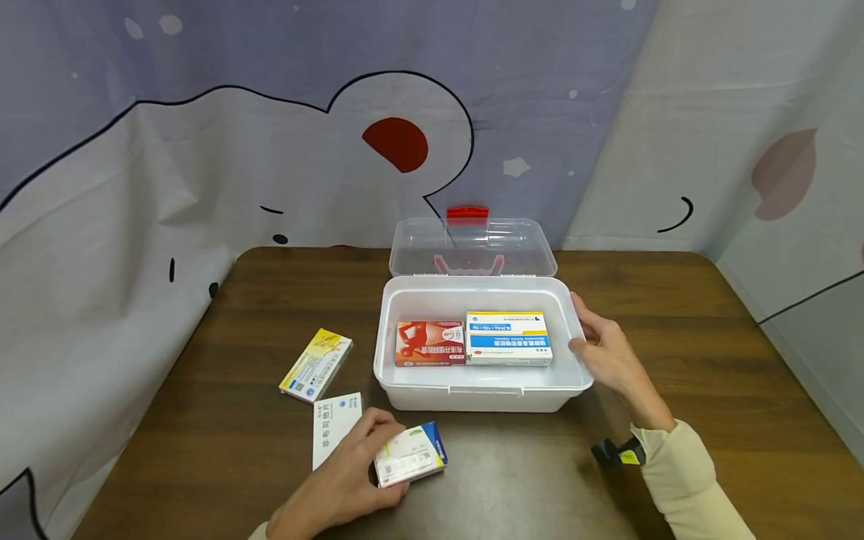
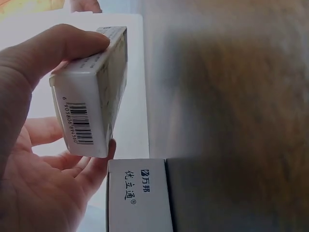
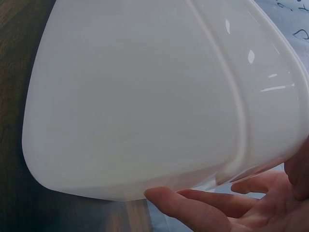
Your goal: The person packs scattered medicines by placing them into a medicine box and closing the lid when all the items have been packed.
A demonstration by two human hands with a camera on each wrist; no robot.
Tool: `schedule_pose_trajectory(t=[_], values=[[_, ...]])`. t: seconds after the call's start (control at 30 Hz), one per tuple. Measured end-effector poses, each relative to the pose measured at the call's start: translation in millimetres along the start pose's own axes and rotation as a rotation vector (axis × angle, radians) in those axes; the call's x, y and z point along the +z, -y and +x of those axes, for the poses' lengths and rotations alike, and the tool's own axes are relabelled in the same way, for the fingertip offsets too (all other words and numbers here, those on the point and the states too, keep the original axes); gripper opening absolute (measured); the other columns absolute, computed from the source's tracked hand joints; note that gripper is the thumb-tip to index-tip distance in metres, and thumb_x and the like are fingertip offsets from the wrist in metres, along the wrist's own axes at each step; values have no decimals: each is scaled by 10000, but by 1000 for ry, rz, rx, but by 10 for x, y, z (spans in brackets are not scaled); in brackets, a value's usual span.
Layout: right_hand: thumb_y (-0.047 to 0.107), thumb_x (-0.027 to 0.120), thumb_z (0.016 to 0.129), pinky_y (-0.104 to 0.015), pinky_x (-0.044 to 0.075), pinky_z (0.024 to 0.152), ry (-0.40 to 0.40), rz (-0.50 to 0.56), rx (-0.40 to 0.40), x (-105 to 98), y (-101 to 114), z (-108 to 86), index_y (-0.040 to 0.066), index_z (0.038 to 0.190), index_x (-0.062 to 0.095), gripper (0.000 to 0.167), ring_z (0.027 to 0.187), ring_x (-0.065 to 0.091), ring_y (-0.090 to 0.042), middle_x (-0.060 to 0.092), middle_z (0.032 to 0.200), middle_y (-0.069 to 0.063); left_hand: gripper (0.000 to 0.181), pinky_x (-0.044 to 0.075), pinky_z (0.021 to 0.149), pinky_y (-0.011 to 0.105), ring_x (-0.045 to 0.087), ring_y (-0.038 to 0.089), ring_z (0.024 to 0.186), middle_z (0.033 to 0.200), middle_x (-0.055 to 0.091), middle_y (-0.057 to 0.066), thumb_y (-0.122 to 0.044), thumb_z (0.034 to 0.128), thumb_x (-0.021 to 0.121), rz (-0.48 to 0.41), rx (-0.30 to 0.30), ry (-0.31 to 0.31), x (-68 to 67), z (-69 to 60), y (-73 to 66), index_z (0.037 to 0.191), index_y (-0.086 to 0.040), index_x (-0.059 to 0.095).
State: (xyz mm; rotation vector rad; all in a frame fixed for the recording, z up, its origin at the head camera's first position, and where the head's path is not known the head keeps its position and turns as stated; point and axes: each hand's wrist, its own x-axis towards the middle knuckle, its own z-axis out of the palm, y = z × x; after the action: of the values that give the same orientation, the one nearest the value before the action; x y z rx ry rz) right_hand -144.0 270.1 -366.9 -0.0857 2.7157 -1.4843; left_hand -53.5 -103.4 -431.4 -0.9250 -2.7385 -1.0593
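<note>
In the head view, my left hand (image 1: 351, 469) grips a small white medicine box (image 1: 408, 454) with a blue end and yellow trim. The left wrist view shows that box (image 2: 79, 113) barcode end on, between thumb and fingers. Just by this hand lies a flat white medicine box (image 1: 337, 420), partly hidden by it. On the right, my right hand (image 1: 610, 356) holds the side rim of a white plastic storage box (image 1: 486, 400), thumb at the rim and fingers along the outside. Inside lie a red medicine box (image 1: 430, 343) and a blue-and-white medicine box (image 1: 509, 339), side by side.
A yellow-and-white medicine box (image 1: 316, 365) lies left of the storage box. The clear lid (image 1: 418, 247) with its red latch (image 1: 467, 215) stands open at the back. Behind the wooden table (image 1: 675, 315) hangs a printed curtain (image 1: 283, 165).
</note>
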Motion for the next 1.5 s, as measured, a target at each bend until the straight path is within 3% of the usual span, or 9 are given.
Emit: schedule_pose_trajectory(t=[0.1,0.33,0.63,1.1,1.3,1.5], values=[[-35,480,853,-432,526,730,0,3,-3,0,0,-2,77,1448,205,666,1041,541,-368,370,1363,-276,518,414,787,214,451,29,931,1086,451,-107,-296,630,788,-14,-9,20,-6,3,8,1101,-215,588],[-32,474,853,-435,528,723,-3,0,10,-1,-3,-4,87,1450,212,663,1027,544,-375,365,1382,-257,515,414,770,217,458,21,874,1029,461,-146,-304,652,786,-78,-64,134,-125,53,40,1117,-215,582],[-37,473,851,-416,531,711,-9,17,4,1,-8,-8,89,1450,215,664,1012,551,-365,366,1385,-250,550,419,783,223,462,20,887,1052,461,-142,-311,664,776,-67,-44,161,-265,111,27,1151,-187,554],[-54,473,843,-405,535,693,-6,49,-3,6,-3,-10,82,1448,218,671,1007,554,-369,320,1424,-216,522,422,762,219,471,15,886,1054,471,-148,-303,682,777,-104,70,118,-353,109,-5,1135,-249,522],[-50,475,845,-408,534,696,-1,50,-5,6,2,-6,87,1450,212,673,1013,553,-366,295,1440,-202,504,421,760,208,472,13,891,1047,463,-164,-326,704,762,-138,91,178,-497,178,-151,1134,-278,504],[-53,475,840,-391,534,690,-7,43,0,6,-2,-10,84,1449,218,675,998,558,-358,322,1423,-213,471,433,710,180,480,25,856,1053,466,-137,-330,723,742,-132,157,208,-703,313,-338,1122,-256,502]])
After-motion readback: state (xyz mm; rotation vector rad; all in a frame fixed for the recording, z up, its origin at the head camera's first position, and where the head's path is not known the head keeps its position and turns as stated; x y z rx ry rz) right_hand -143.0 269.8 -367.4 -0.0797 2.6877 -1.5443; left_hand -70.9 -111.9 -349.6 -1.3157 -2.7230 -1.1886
